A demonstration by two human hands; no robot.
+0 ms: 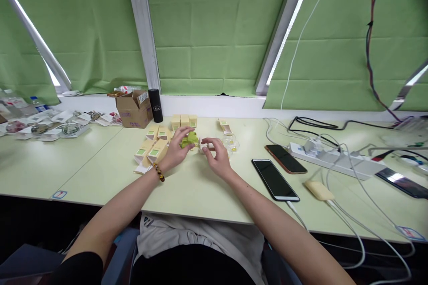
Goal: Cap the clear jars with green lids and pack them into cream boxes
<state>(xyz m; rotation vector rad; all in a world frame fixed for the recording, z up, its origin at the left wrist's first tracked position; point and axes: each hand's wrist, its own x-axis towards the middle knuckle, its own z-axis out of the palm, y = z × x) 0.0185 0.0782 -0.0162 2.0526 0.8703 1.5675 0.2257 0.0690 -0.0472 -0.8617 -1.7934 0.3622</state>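
My left hand [177, 148], with a beaded bracelet [158, 172] at its wrist, is closed around a small yellow-green object [189, 140] whose kind I cannot make out. Just to its right, my right hand [216, 155] pinches a small whitish piece [202, 146] between thumb and fingers. The two objects are close together above the table. Several small cream boxes [157, 151] with green labels stand left of my left hand, some with flaps open. Beyond my right hand lie clear plastic pieces [231, 143] with yellow bits and one opened cream box [225, 127].
A cardboard box [134, 110] and a black cylinder [155, 105] stand at the back left, near several clear packets [70, 130]. On the right are phones [274, 180], a brown-edged phone [286, 159], a power strip [334, 160], a cream charger [319, 190] and tangled cables.
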